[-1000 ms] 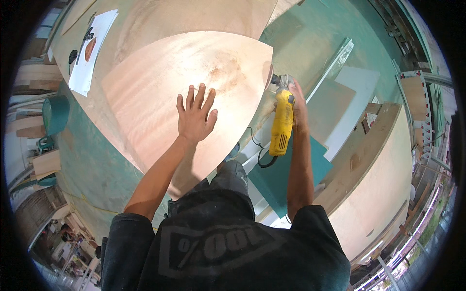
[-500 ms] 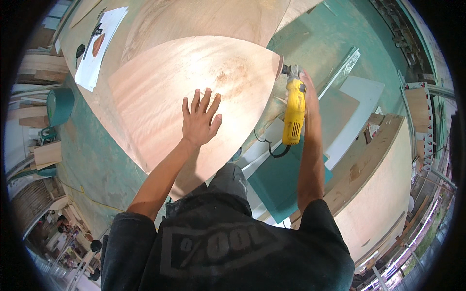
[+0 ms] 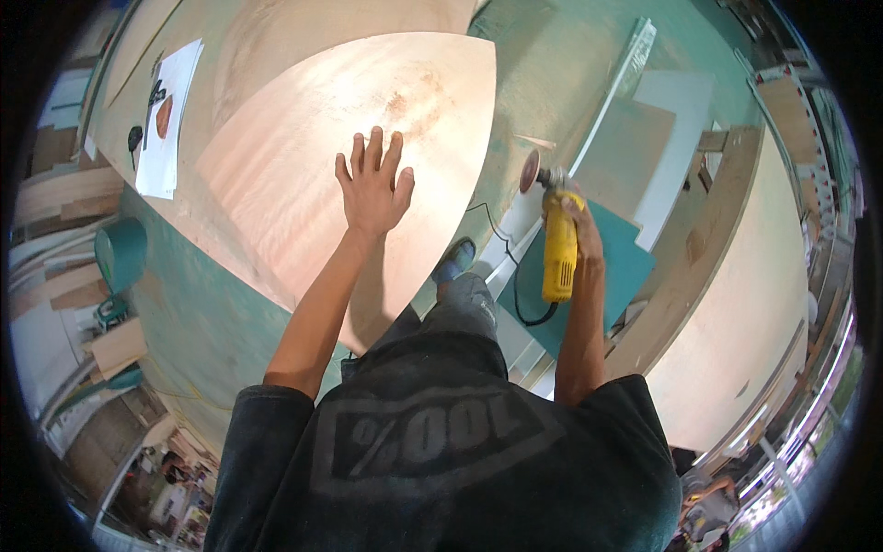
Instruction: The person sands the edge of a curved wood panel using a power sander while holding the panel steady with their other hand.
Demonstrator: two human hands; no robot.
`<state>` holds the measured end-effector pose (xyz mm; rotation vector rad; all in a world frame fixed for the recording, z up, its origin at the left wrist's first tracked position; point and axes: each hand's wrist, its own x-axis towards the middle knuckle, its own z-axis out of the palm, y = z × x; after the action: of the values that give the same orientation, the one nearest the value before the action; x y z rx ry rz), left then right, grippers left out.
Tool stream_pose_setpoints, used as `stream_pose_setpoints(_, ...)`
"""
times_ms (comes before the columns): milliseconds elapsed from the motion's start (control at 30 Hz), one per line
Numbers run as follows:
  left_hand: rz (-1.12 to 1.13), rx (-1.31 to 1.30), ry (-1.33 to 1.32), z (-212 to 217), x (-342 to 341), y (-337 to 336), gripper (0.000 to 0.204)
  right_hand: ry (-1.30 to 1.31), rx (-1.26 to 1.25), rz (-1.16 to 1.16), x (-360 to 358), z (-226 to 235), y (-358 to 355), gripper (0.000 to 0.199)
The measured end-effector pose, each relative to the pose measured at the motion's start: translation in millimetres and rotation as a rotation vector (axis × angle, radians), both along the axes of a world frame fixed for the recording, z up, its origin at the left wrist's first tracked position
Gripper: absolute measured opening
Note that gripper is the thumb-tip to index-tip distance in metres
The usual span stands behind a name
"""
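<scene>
The curved plywood panel (image 3: pixel 303 175) fills the upper left of the view, a pale leaf-shaped sheet with a pointed tip at the top and a darker brown patch near its far end. It lies on a larger plywood sheet (image 3: pixel 198 55) that rests on the green table (image 3: pixel 193 313). The left hand (image 3: pixel 372 189) is spread flat on the panel, fingers splayed and palm down, pressing on the wood close to its right edge. Over to the right, the right hand (image 3: pixel 579 225) is wrapped tight around the yellow angle grinder (image 3: pixel 558 253), gripping the body near its head. The grinder's reddish sanding disc (image 3: pixel 530 170) sits at the far end, tilted on edge, clear of the panel's rim and not touching it. A black power cord (image 3: pixel 520 304) loops from the grinder's tail down toward the person's legs. Below the grinder lies a teal board (image 3: pixel 625 271), with white boards (image 3: pixel 676 138) just beyond it. Far left, a white paper sheet (image 3: pixel 170 120) with a small picture lies on the big plywood sheet, well apart from both hands. A blue shoe (image 3: pixel 455 260) peeks out between panel and grinder.
</scene>
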<state>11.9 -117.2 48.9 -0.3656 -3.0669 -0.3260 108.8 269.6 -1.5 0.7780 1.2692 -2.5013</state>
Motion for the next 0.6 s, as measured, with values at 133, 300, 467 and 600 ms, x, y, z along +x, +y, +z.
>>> stream_pose_setpoints(133, -0.016, 0.036, 0.044, -2.8, -0.4, -1.6, 0.064, -0.131, 0.007, -0.091, 111.2, 3.1, -25.4, 0.082)
stream_pose_setpoints(300, -0.051, 0.133, 0.069, -12.0, 1.6, -7.7, 0.072, -0.220, 0.016, -0.274, 229.4, 6.1, -56.4, 0.087)
stream_pose_setpoints(467, -0.450, 0.069, -0.171, 18.4, 79.9, 18.3, 0.093, -0.292, 0.074, -0.444, 327.8, 21.7, -90.2, 0.086)
stream_pose_setpoints(600, -0.463, 0.090, -0.067, -7.5, 58.4, 38.5, 0.096, -0.471, 0.020, -0.668, 402.0, 13.3, -125.0, 0.076)
